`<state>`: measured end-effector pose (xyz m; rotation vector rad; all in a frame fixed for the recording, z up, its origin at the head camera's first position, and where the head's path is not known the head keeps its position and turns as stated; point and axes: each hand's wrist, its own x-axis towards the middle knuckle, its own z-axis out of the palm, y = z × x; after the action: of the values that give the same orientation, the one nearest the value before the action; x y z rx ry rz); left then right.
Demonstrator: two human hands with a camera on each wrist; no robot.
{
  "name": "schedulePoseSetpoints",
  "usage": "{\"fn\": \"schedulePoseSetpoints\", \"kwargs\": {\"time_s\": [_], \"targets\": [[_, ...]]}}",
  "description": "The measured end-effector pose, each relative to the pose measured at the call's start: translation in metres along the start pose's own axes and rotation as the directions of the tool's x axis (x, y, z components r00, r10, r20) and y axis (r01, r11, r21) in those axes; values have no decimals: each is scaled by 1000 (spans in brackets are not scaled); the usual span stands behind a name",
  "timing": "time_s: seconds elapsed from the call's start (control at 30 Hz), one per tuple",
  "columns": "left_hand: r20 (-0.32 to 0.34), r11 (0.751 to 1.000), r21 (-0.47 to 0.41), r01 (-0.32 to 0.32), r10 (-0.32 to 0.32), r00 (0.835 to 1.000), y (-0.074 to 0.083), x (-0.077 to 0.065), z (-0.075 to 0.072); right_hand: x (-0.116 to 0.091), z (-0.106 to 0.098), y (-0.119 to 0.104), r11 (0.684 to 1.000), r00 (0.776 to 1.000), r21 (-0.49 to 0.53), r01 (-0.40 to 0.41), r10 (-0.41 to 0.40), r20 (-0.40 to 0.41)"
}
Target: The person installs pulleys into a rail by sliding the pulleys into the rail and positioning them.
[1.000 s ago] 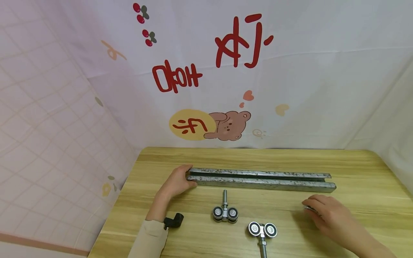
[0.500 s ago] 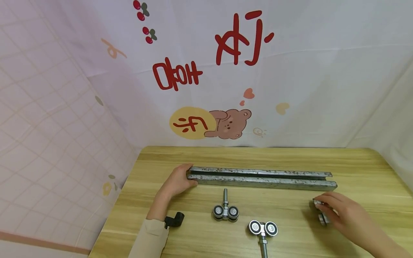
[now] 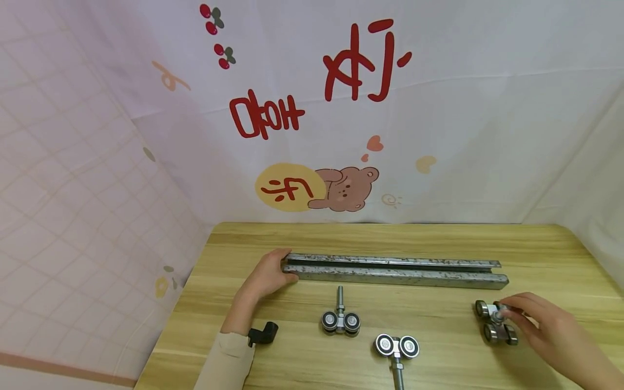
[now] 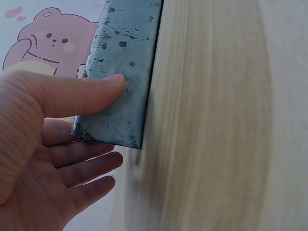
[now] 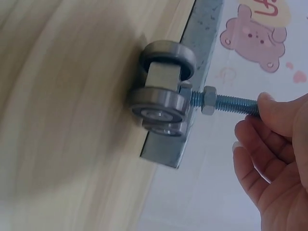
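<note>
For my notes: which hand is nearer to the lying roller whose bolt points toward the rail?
Left. Left hand grips the rail, left of the roller; right hand is farther, on its right.

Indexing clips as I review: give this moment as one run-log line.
left hand: holds metal channel by one end | right hand: pinches roller trolley by its threaded rod | table: two other trolleys

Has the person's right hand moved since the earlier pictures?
Yes: in the head view, the right hand has shifted to the right, judged against the metal rail.
</note>
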<state>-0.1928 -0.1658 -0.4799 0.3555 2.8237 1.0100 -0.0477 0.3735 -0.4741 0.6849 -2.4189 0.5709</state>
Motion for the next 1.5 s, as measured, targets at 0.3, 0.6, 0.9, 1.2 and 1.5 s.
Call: {"fn": "schedulePoseSetpoints", "kwargs": {"time_s": [0.3,0.6,0.9,1.2,1.5], "targets": [[3,1000,0,3,-3,1000,-1,-1,-1,-12,-3,6,993,994,-35,-110,110,-5],[9,1000,-6,-5,5,1000,-2,0,-1,-18,-2,2,974,974,-13,-226,225,-9],[16,1000,-3,-4,4,1000,-3,1,0,-17,-2,-1,959,959,-11,-284,284,-23],[10,1000,-14,1,-1,1000,-4,0,0,-18,-4,4,960,959,10,-279,279,-54],[6,1000,-12,-2,2,1000,-4,0,-1,-17,-5,10,969,963,11,-247,246,-108]]}}
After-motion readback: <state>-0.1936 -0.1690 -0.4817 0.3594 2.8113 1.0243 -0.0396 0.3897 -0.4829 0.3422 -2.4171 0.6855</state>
